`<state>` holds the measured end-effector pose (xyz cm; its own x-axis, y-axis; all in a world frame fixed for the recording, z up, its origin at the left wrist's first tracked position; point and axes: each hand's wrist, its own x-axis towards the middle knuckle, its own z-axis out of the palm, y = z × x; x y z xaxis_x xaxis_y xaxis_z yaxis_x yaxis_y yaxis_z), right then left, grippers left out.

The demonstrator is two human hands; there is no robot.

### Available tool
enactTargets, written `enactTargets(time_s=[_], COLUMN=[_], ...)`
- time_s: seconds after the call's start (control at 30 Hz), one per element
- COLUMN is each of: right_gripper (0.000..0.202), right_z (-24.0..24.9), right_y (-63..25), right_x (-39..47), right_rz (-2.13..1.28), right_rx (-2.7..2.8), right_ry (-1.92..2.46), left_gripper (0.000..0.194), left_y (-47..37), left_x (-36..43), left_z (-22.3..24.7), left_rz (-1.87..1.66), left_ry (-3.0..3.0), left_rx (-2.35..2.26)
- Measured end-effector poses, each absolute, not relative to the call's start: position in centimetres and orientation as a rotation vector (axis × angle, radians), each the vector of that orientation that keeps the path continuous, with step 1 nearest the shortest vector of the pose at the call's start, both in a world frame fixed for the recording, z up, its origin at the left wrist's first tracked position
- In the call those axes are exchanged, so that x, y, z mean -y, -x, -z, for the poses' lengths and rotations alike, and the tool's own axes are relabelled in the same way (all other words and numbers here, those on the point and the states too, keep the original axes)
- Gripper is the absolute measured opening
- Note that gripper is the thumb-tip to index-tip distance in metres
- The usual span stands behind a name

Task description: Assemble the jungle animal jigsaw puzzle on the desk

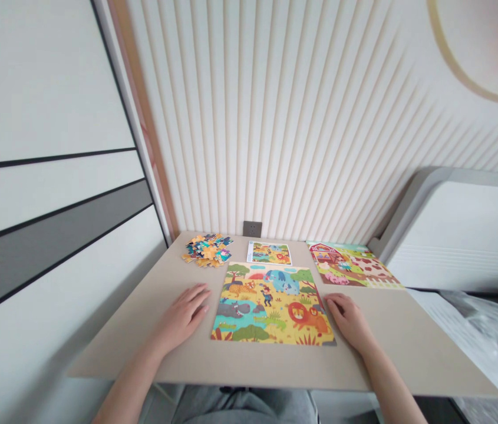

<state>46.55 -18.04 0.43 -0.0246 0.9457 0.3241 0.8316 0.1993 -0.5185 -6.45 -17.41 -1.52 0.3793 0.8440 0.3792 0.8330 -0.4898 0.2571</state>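
Observation:
A colourful animal puzzle (270, 306), with lions, elephants and a hippo, lies flat on the table (187, 368) in front of me. My left hand (185, 315) rests on the tabletop just left of the puzzle, its fingers apart and nothing held. On the other side, my right hand (348, 318) lies beside the puzzle's right edge, fingers loosely bent and slightly apart, with no object in it. Behind the puzzle is a small reference card (270, 253) with a matching picture.
A pile of loose puzzle pieces (208, 250) sits at the back left. A farm-scene puzzle (352, 265) lies at the back right. A ribbed wall with a socket (253, 229) stands behind the table, a white cabinet (45, 253) at the left, a grey-framed headboard (461, 229) at the right.

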Motion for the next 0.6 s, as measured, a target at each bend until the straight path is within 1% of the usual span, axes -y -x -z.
enactTargets(time_s=[0.37,0.6], right_gripper=[0.048,0.047], right_z=[-0.46,-0.08], right_y=[-46.45,-46.56], right_x=[18.08,18.25], right_rz=[-0.271,-0.188], right_rx=[1.896,1.927], right_ry=[1.676,1.710], left_gripper=[0.042,0.044], left_y=[6.82,6.89], left_x=[17.10,17.32], left_z=[2.00,1.73], left_rz=[-0.744,-0.708], left_ry=[-2.565,-2.548], left_rx=[-1.552,-1.583])
